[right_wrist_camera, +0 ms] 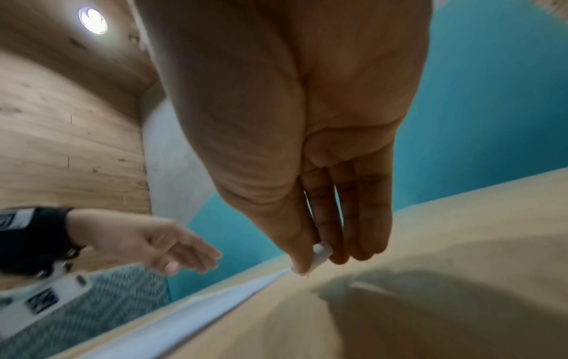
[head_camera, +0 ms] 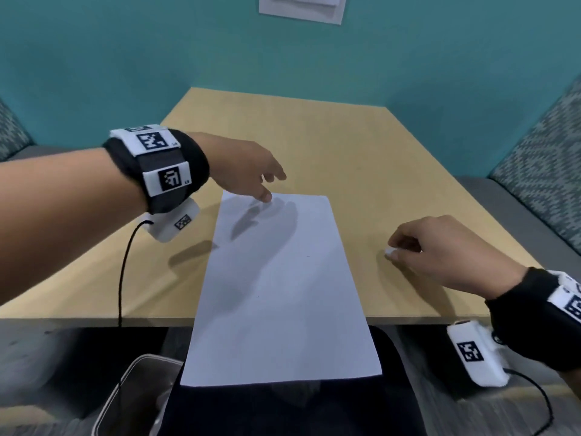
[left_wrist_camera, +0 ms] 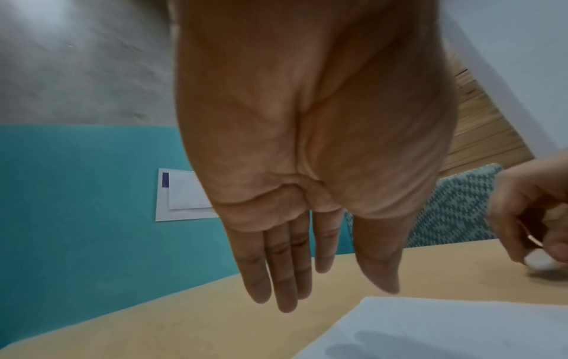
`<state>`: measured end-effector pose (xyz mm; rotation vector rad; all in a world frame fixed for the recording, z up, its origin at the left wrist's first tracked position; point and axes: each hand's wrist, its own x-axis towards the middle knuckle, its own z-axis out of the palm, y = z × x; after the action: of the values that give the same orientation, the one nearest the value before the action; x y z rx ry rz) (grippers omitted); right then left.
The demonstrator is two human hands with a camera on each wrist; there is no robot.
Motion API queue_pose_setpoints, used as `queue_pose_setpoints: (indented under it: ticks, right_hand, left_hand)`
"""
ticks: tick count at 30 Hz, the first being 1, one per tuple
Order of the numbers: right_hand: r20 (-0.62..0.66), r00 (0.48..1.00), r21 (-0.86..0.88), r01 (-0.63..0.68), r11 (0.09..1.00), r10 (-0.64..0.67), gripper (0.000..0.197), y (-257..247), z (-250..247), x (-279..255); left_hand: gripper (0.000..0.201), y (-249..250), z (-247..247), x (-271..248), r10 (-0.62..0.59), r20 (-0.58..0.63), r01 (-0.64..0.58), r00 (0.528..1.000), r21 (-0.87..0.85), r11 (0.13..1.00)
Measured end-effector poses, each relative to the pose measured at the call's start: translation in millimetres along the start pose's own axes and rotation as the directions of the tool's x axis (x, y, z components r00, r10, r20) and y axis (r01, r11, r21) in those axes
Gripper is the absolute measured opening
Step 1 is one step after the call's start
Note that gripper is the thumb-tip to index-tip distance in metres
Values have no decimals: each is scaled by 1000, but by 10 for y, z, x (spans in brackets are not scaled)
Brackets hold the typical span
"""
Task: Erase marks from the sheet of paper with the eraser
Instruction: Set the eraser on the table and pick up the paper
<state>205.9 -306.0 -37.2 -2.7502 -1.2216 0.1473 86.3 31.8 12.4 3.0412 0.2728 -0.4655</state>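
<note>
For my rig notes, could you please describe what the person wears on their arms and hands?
Both hands are bare. Each wrist carries a black band with white tags printed in black square codes, plus a white camera box with its own code and a thin black cable.

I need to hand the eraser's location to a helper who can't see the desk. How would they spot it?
Start at the wooden table, right of the sheet of paper. The right hand rests there, pinching the eraser: a small white nub at its fingertips, off the paper.

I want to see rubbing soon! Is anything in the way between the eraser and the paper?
Nothing visible. The small white eraser, pinched in the right hand, has only bare tan wooden table between it and the white paper sheet.
</note>
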Motion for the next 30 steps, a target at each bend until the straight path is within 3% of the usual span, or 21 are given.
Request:
queue_pose_setpoints:
  ticks: [5,7,10,12,14,17,20,30]
  right_hand:
    - [-2,999,-81,-38,996,38,23,-30,51,-78]
    - [5,1000,-95,-17,995,17,34,-121,-2,-188]
    - [58,980,50,188,981,-191,53,-387,-109,-517]
    - [110,919,92,369,925,-377,62,-609,-120,-781]
    - [138,844,25,520,854,-518,68,-772,-21,-953]
    - [174,754,-137,656,742,-634,62,-918,188,-999]
    - [130,721,-170,693,701,-681,45,-960,311,-965]
    - [85,728,-117,685,719,-680,35,-936,359,-948]
  left_hand:
    - [58,183,-16,240,-17,-6,18,1000,70,997]
    - [58,226,5,326,-30,-19,32,999,86,996]
    - [63,201,72,456,-69,-5,69,998,114,991]
    - [67,141,119,518,-106,8,104,994,124,987]
    - [73,103,146,550,-130,13,127,991,125,984]
    - [80,118,168,558,-126,31,122,992,104,987]
    - [81,137,202,577,-113,35,108,993,113,988]
    - [89,114,116,685,-240,138,242,961,4,970]
